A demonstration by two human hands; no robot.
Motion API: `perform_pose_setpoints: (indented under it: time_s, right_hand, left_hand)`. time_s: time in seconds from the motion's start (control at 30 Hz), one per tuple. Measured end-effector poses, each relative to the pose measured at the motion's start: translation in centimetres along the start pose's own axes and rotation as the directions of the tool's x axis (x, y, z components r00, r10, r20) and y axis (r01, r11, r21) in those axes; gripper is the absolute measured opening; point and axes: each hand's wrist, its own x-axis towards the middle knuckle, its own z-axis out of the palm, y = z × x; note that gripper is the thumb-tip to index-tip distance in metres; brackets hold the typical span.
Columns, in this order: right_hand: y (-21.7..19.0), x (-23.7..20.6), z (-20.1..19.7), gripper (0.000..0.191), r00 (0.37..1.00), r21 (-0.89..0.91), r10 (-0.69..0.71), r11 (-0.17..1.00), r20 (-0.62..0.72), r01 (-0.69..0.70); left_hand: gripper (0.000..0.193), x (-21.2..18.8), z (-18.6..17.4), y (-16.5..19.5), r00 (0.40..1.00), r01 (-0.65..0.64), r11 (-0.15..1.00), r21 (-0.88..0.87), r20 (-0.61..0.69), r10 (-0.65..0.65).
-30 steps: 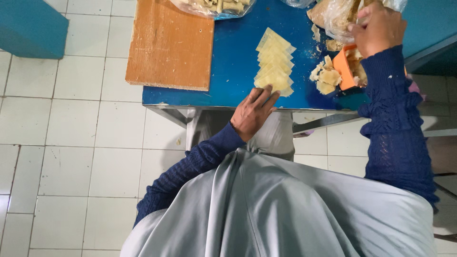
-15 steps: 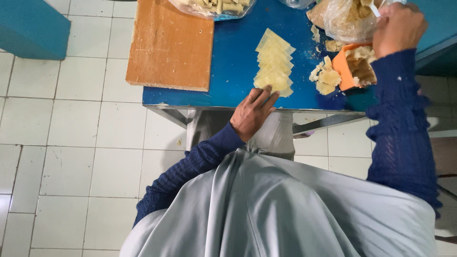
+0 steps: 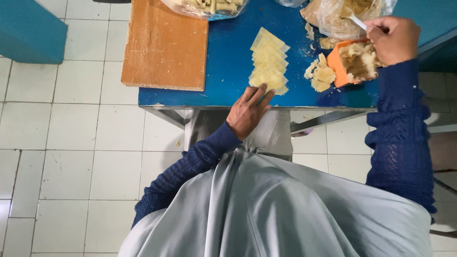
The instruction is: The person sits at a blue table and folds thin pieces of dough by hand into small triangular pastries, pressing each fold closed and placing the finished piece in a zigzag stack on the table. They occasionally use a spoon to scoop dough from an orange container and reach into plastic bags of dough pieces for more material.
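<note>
A row of pale yellow square dough sheets (image 3: 268,62) lies overlapping on the blue table (image 3: 228,71). My left hand (image 3: 248,110) rests at the table's near edge, fingers apart, fingertips touching the nearest sheet. My right hand (image 3: 393,39) is closed on a white spoon (image 3: 353,18) whose bowl reaches into a clear plastic bag of crumbly filling (image 3: 342,16). Just below that hand stands a small orange container (image 3: 352,62) heaped with pale filling. Several loose folded pieces (image 3: 321,75) lie beside the container.
A wooden cutting board (image 3: 164,45) lies on the table's left part. Another clear bag with pale sticks (image 3: 209,7) sits at the far edge. A teal block (image 3: 28,28) stands on the white tiled floor at left. Grey fabric covers my lap.
My right hand has lifted from the orange container toward the plastic bag, with the spoon. My left hand has stayed at the table edge by the sheets.
</note>
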Motion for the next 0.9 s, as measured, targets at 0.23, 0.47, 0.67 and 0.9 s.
perform_pose_setpoints:
  time_s: [0.23,0.47,0.67,0.9]
  right_hand:
    - [-3.3,-2.6,-2.5,0.019,0.995,-0.048,0.092,0.994,-0.041,-0.094]
    - [-11.7,-8.7,-0.4,0.015,0.982,0.305,0.147,0.936,0.121,-0.177]
    - [-18.0,-12.1,4.2,0.018,0.972,0.196,0.094,0.971,0.216,-0.138]
    - [-21.5,-12.5,5.1,0.019,0.971,-0.166,-0.192,0.963,0.142,0.214]
  left_hand:
    - [0.044,0.3,-0.7,0.1,0.999,-0.002,0.995,-0.101,-0.053,-0.003]
    - [0.028,1.3,-1.9,-0.2,0.949,0.236,0.961,-0.142,-0.181,-0.260]
    - [0.036,2.4,-1.9,-0.3,0.924,0.293,0.956,-0.024,-0.251,-0.290]
    - [0.029,2.7,-1.2,-0.5,0.924,0.304,0.952,0.027,-0.251,-0.288]
